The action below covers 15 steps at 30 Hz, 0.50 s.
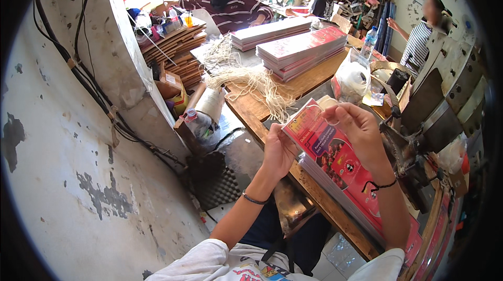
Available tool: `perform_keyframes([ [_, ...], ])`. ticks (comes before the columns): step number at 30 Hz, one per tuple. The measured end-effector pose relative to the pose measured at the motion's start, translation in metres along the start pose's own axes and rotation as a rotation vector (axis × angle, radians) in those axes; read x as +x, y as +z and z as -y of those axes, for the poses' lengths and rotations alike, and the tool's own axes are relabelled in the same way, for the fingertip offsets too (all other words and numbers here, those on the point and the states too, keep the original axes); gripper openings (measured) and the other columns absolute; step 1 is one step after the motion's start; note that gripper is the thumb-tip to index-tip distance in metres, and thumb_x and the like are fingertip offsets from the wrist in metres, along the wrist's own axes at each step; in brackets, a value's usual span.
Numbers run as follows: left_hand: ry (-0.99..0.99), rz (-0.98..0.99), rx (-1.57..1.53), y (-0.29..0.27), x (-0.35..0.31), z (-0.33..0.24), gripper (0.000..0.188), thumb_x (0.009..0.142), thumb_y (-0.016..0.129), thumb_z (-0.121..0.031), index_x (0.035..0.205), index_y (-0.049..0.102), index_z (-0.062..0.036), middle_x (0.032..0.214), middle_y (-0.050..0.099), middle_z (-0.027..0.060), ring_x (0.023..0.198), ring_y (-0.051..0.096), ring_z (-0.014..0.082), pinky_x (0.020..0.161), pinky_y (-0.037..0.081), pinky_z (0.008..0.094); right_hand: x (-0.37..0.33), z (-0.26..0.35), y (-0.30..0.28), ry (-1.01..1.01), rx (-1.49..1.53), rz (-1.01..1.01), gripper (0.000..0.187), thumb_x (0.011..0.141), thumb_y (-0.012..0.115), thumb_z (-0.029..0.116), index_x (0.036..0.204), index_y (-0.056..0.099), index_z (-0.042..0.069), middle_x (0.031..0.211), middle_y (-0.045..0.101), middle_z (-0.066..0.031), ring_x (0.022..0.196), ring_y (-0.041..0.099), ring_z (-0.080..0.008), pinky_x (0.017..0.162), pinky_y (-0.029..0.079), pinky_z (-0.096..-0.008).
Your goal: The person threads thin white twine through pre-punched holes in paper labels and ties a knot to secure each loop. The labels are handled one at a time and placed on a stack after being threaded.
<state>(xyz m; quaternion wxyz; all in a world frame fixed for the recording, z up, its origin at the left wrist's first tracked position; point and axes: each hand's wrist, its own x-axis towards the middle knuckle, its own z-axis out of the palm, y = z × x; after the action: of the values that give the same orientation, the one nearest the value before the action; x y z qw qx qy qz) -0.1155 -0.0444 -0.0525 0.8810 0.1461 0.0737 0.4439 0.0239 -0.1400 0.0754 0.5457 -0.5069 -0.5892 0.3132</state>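
A flat red printed piece (326,149), which looks like a folded paper bag, is tilted up in front of me. My left hand (279,151) is closed on its left edge near the top corner. My right hand (357,130) is at its upper right, thumb and fingers pinched on what seems to be a thin pale cord (330,121); the fingers partly hide it. Under the bag, a stack of similar red bags (361,202) lies along the wooden table's (306,176) near edge.
Loose cream cords (262,88) are heaped left of two taller stacks of red bags (304,50). A plastic bag (352,76) and a water bottle (370,40) stand to the right, near a metal machine (414,134). Three people (225,6) are across the room. A peeling wall (78,139) rises left.
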Motion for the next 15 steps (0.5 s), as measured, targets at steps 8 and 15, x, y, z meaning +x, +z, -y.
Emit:
perform_keyframes([
  [8, 0.108, 0.098, -0.134, -0.016, 0.006, 0.003, 0.024, 0.099, 0.038, -0.017, 0.099, 0.054, 0.0010, 0.105, 0.066, 0.0158, 0.093, 0.067, 0.0243, 0.091, 0.055, 0.0384, -0.001, -0.025, -0.019, 0.131, 0.153, -0.053, 0.028, 0.103, 0.050, 0.022, 0.116, 0.063, 0.000, 0.073, 0.057, 0.0037, 0.069, 0.054, -0.0027, 0.067, 0.046, -0.0188],
  [15, 0.161, -0.075, -0.033, -0.008, 0.005, 0.007, 0.031, 0.099, 0.033, -0.016, 0.103, 0.054, 0.0071, 0.126, 0.057, 0.0268, 0.111, 0.061, 0.0305, 0.104, 0.048, 0.0422, -0.006, -0.009, -0.006, 0.188, 0.021, -0.024, 0.032, 0.101, 0.055, 0.029, 0.117, 0.067, 0.004, 0.068, 0.051, 0.0060, 0.060, 0.042, 0.0007, 0.052, 0.036, -0.0164],
])
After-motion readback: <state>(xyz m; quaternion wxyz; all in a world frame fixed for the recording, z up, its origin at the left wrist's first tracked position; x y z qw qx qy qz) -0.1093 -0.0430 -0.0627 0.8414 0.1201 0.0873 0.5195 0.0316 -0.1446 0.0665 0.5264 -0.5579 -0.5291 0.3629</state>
